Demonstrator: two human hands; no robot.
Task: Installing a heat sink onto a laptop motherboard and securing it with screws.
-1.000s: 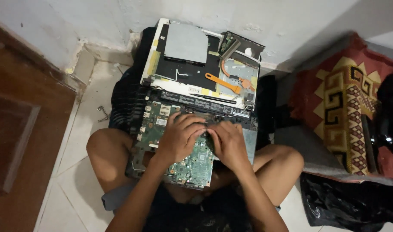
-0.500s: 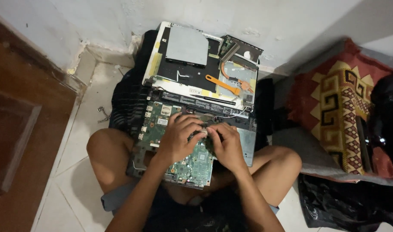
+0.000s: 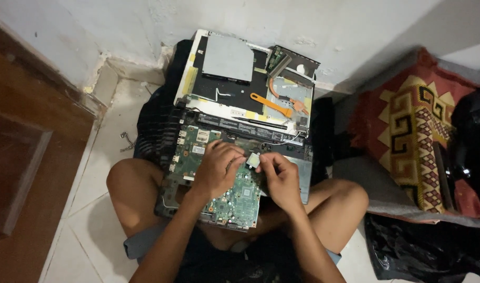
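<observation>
Pinching small grey chip (image 3: 253, 160), both hands' fingers (image 3: 239, 159) closed | green motherboard (image 3: 219, 183) in laptop shell (image 3: 303, 173)

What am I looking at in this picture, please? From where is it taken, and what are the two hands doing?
The picture comes from a camera worn on a person's head, looking down. There is no machine; the person sits cross-legged on a tiled floor and works with bare hands.

On the lap lies a green circuit board. The left hand rests on it. The right hand is beside it, and the fingers of both hands meet at a small grey square part. Whether it is gripped or only touched, I cannot tell.

Beyond the board, against the white wall, lies an opened laptop case with a flat silver drive and an orange strip. At the right is a patterned red cushion.
</observation>
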